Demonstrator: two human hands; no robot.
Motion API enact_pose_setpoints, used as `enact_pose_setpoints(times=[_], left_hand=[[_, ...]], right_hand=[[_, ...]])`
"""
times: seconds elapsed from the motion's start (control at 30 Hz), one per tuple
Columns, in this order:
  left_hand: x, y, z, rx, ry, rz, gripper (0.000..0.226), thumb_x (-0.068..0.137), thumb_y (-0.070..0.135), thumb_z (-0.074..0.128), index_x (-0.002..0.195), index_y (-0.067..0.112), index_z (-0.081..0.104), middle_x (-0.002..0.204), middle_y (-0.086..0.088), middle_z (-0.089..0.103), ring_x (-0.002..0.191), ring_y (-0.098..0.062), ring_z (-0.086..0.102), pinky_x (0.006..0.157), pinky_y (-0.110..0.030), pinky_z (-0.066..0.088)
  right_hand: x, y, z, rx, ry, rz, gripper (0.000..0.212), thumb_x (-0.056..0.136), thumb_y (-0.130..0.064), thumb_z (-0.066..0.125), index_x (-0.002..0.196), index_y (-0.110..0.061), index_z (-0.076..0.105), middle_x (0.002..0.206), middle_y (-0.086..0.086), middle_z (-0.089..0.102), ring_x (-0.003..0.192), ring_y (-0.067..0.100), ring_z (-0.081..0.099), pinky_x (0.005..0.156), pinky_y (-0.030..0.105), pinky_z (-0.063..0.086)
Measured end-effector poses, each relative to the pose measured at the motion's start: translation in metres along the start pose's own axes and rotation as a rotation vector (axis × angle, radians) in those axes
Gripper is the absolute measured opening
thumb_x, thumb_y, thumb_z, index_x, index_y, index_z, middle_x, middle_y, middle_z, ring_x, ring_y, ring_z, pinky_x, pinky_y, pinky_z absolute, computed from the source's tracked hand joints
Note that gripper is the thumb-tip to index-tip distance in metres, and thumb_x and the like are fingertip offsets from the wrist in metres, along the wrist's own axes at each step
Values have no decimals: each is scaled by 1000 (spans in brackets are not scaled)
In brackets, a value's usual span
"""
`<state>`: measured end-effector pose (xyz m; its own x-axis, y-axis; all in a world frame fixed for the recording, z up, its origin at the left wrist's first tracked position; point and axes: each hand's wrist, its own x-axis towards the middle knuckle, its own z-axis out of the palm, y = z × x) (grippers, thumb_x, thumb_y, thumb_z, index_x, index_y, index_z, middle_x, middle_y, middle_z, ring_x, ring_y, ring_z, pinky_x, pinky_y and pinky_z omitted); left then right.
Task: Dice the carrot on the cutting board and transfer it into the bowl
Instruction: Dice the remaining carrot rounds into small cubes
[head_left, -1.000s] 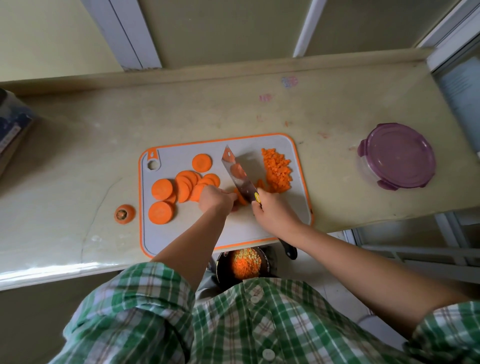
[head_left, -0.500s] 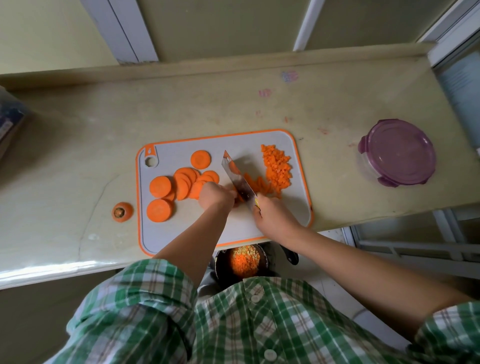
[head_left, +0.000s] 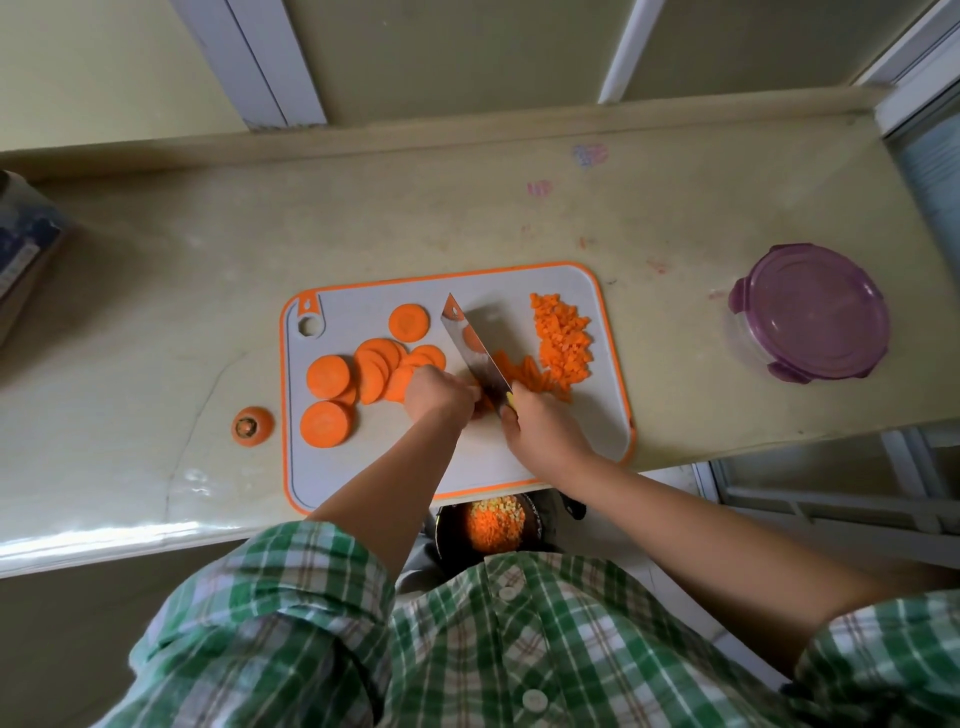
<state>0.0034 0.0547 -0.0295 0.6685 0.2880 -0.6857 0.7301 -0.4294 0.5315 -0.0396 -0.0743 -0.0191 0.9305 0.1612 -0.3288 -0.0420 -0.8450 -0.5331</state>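
A grey cutting board (head_left: 524, 280) with an orange rim lies on the counter. Several round carrot slices (head_left: 358, 374) cover its left half. A heap of diced carrot (head_left: 563, 338) sits at its right, with thin carrot strips (head_left: 524, 371) beside it. My right hand (head_left: 540, 431) grips the handle of a wide knife (head_left: 475, 351), blade down among the strips. My left hand (head_left: 439, 395) presses on carrot slices just left of the blade. Below the counter edge a dark bowl (head_left: 535, 525) holds diced carrot.
A carrot top end (head_left: 253, 426) lies on the counter left of the board. A purple-lidded round container (head_left: 810, 319) stands at the right. A box (head_left: 26, 249) sits at the far left edge. The counter's front edge runs just under the board.
The knife has stepped left through the slices, leaving more strips to its right. My left hand has backed off slightly to the left.
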Motion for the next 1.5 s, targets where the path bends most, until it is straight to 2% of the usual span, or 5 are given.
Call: enact_pose_setpoints(times=[0.27, 0.37, 0.53, 1.0, 1.5], left_hand=[[-9, 2, -11, 269, 18, 272, 22, 90, 25, 60, 75, 9, 66, 72, -11, 71, 70, -22, 67, 67, -33, 54], [-8, 5, -16, 472, 111, 615, 20, 86, 27, 63, 99, 11, 62, 94, -9, 65, 85, -26, 61, 70, -35, 47], [5, 8, -12, 1096, -140, 1095, 80, 79, 15, 67, 149, 15, 27, 152, -5, 29, 137, -26, 29, 105, -36, 34], [15, 3, -18, 1206, -32, 1248, 40, 74, 5, 60, 114, 7, 61, 117, -14, 57, 103, -33, 53, 79, -41, 46], [6, 34, 14, 1188, -118, 1169, 46, 82, 24, 60, 126, 11, 53, 120, -8, 53, 109, -28, 47, 85, -37, 42]], right_hand=[[8, 11, -47, 349, 106, 169, 20, 96, -19, 47, 77, -16, 43, 53, 7, 48, 41, 26, 48, 43, 37, 46], [5, 15, -61, 443, 106, 225, 19, 97, -18, 45, 79, -22, 44, 53, 4, 48, 37, 18, 44, 39, 27, 41], [-7, 24, -62, 487, 91, 268, 13, 98, -16, 43, 85, -14, 44, 54, 8, 48, 36, 18, 43, 37, 25, 39], [-14, 35, -67, 521, 86, 314, 26, 97, -19, 43, 73, -26, 39, 55, 6, 50, 38, 16, 44, 39, 24, 41], [-20, 47, -73, 577, 125, 387, 22, 98, -23, 45, 77, -16, 41, 56, 10, 53, 41, 20, 47, 40, 27, 44]])
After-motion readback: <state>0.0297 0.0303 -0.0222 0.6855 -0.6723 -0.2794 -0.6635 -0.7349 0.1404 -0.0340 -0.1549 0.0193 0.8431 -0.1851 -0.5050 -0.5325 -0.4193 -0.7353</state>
